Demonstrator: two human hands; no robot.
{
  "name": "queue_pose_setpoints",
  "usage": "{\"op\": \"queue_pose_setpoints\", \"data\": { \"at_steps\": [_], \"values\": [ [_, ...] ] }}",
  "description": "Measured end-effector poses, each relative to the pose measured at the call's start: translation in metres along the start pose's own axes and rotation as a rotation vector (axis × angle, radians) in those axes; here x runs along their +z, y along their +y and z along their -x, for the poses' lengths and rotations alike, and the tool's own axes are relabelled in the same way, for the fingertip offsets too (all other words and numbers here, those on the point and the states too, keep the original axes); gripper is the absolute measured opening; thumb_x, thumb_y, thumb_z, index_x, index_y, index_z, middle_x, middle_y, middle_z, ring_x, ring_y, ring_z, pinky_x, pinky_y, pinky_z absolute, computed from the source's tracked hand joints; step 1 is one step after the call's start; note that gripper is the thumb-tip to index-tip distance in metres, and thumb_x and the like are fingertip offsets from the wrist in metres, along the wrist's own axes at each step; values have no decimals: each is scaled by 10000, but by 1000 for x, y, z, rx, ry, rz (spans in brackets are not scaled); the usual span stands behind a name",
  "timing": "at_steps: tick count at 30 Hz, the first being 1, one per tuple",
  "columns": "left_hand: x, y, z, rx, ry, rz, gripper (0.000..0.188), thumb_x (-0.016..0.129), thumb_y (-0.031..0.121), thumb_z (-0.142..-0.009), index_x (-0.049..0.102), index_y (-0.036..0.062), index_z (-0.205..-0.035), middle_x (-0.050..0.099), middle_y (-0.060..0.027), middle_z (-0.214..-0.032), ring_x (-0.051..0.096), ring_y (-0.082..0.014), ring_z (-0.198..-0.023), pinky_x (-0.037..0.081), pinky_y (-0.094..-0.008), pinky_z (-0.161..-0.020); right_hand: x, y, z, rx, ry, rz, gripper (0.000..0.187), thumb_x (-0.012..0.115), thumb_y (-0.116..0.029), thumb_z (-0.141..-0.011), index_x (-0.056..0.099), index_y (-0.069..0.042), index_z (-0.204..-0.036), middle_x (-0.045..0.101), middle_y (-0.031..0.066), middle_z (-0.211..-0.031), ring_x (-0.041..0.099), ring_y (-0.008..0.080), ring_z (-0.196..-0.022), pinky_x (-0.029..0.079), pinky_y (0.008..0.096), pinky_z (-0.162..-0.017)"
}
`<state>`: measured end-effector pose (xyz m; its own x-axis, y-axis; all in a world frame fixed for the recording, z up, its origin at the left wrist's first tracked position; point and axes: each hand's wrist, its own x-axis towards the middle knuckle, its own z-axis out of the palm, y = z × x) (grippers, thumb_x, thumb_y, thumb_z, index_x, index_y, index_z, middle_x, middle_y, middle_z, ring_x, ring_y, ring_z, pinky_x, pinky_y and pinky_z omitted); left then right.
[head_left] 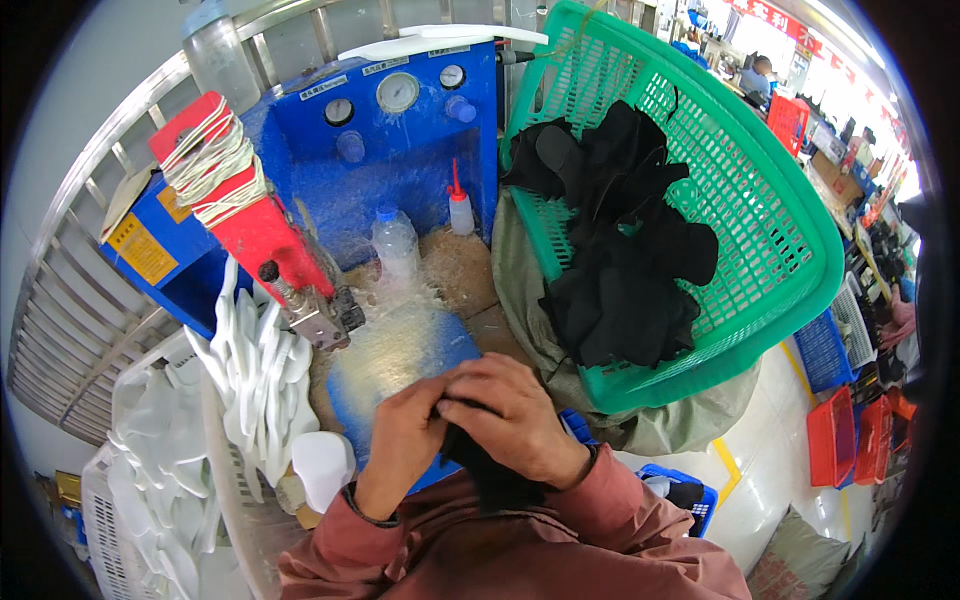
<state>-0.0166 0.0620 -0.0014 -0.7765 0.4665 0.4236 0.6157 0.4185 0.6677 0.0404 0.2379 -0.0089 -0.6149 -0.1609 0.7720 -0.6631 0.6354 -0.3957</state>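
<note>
Green mesh basket [770,230] tilted at right, heap of black fabric pieces [625,260] inside. Blue machine [400,150] behind the bench. White moulded forms [255,370] stacked at left. Left hand [400,440] and right hand [520,415], both closed on a black fabric piece [480,465] just above the lap.

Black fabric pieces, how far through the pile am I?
Done: no finished stack is in view, so I cannot tell. In hand: your left hand and right hand both grip one black fabric piece over the blue work surface. Left: a heap of black pieces fills the green basket.
</note>
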Motion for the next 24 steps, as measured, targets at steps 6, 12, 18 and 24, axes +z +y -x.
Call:
{"op": "queue_pose_setpoints", "data": {
  "at_steps": [6, 12, 18, 24],
  "values": [
    [-14, -3, 15, -305, 226, 136, 176, 718, 92, -954, 721, -24, -1087, 726, -171, -973, 698, -251, -835, 545, -330, -758, 29, -19, 32, 846, 140, -953, 315, 568, -180, -1069, 621, 54, -1273, 657, 146, -1199, 632, 198, -1150, 535, 332, -965],
    [-14, -4, 30, -163, -29, 210, 194, 700, 140, -974, 710, -17, -1088, 722, -176, -946, 698, -245, -787, 540, -341, -705, 70, -3, 57, 1136, 222, -1357, 481, 425, -365, -1119, 541, 6, -1404, 610, 138, -1352, 576, 239, -1273, 442, 412, -1103],
    [-29, -18, 44, -353, -185, 422, 267, 667, 213, -1012, 694, -24, -1133, 694, -87, -882, 610, -109, -819, 513, -282, -752, 56, 3, 60, 1050, -75, -1642, 570, 384, -433, -1121, 505, 30, -1430, 584, 147, -1399, 564, 231, -1284, 447, 405, -1082],
    [-24, -15, 37, 157, -173, -67, 217, 717, 126, -897, 709, 13, -1082, 742, -156, -1010, 720, -313, -882, 569, -375, -780, 49, 5, 57, 1246, -313, -1522, 584, 367, -445, -1121, 472, 31, -1443, 605, 156, -1375, 601, 259, -1243, 464, 430, -1084]
  ]
}}
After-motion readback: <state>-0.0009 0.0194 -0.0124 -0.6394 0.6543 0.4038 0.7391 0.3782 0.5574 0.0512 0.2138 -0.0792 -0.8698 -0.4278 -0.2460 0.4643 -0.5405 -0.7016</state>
